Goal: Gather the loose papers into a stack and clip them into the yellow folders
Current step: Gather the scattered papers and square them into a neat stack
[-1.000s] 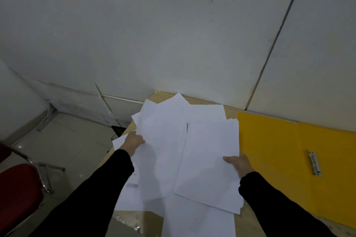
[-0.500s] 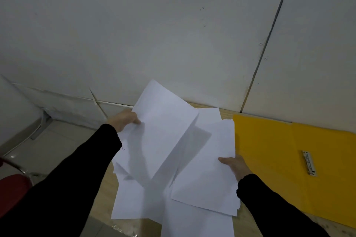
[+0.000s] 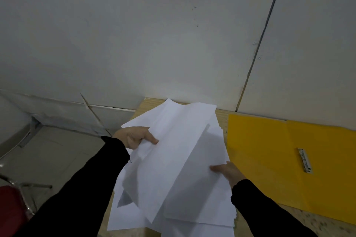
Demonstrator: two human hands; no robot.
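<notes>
Several loose white papers (image 3: 173,159) lie overlapped on the wooden table (image 3: 223,119). My left hand (image 3: 134,137) pinches a sheaf of sheets at its left edge, lifted and tilted over the pile. My right hand (image 3: 228,172) grips the right edge of the stack (image 3: 202,198) lying near the table's front. An open yellow folder (image 3: 265,150) lies flat to the right of the papers, with a metal clip (image 3: 304,160) on its right half.
A grey wall runs along the back of the table. A red chair (image 3: 9,209) with metal legs stands on the floor at the lower left. The table's left edge falls just under the papers.
My left hand has swung its lifted sheets to the right, over the stack held by my right hand. The right hand has stayed at the stack's right edge.
</notes>
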